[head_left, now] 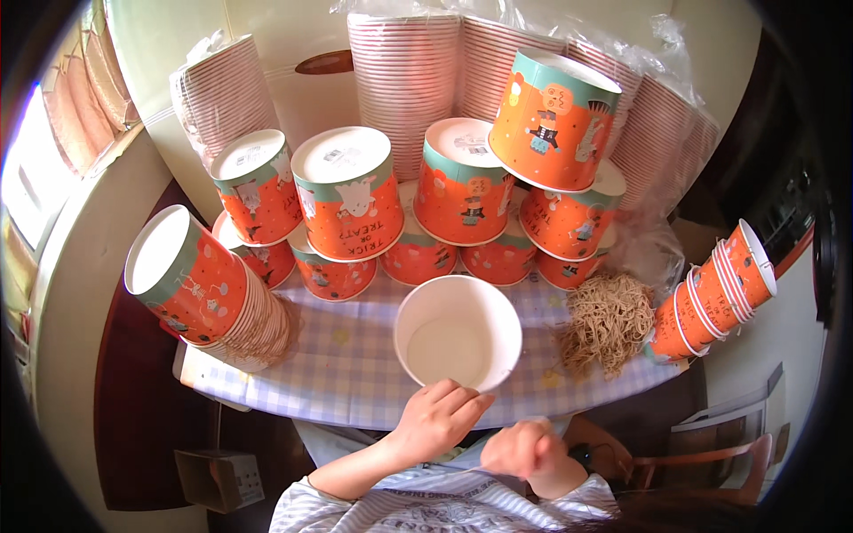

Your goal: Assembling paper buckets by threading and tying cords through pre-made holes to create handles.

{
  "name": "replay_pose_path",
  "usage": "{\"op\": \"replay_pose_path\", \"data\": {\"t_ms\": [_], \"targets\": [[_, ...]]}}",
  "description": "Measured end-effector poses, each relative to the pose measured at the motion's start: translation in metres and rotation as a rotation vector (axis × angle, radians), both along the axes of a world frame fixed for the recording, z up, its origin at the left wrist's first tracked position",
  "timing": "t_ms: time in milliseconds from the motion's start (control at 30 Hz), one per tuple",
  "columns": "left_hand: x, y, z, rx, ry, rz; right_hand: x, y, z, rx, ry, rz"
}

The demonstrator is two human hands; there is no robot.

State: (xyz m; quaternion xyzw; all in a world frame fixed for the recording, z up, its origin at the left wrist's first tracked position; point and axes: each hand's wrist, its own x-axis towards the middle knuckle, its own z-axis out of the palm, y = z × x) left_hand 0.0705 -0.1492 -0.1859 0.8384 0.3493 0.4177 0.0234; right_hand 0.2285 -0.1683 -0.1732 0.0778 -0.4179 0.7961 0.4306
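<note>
Bent fingers at the rim of a paper tub

The left hand has its fingers bent and close together at the near rim of an open paper tub, white inside, which stands just beyond them; whether they pinch the rim cannot be told. The right hand, to the right of those fingers and nearer the body, is curled in; whether it pinches anything cannot be told.

Farther from the fingers, upturned orange tubs with green bands stand stacked, bearing dark lettering and cartoon figures; small print on their white bases is too fine to read. Right of the fingers lie a heap of beige string and a leaning stack of orange tubs, also lettered. The striped shirt below the hands carries printed lettering.
</note>
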Motion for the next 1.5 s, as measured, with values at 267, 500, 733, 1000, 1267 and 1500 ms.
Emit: {"op": "replay_pose_path", "data": {"t_ms": [267, 500, 733, 1000, 1267, 1500], "targets": [[-0.003, 0.000, 0.007, -0.511, -0.470, -0.021, -0.005, 0.058, 0.051, -0.362, 0.268, -0.298], [0.002, 0.002, 0.017, -0.654, -0.464, -0.058, -0.023, 0.066, 0.059, -0.328, 0.193, -0.254], [-0.032, 0.015, 0.013, -0.500, -0.533, 0.182, -0.027, 0.075, 0.060, -0.209, 0.068, -0.375], [-0.075, 0.062, 0.011, -0.149, -0.339, 0.427, -0.031, 0.088, 0.033, 0.132, -0.305, -0.464], [-0.080, 0.094, -0.033, -0.381, -0.695, 0.246, -0.020, 0.104, 0.024, 0.680, -1.208, -0.438], [-0.056, 0.049, -0.020, -0.537, -0.511, 0.339, -0.002, 0.136, 0.013, 0.744, -1.400, -0.373]]}}
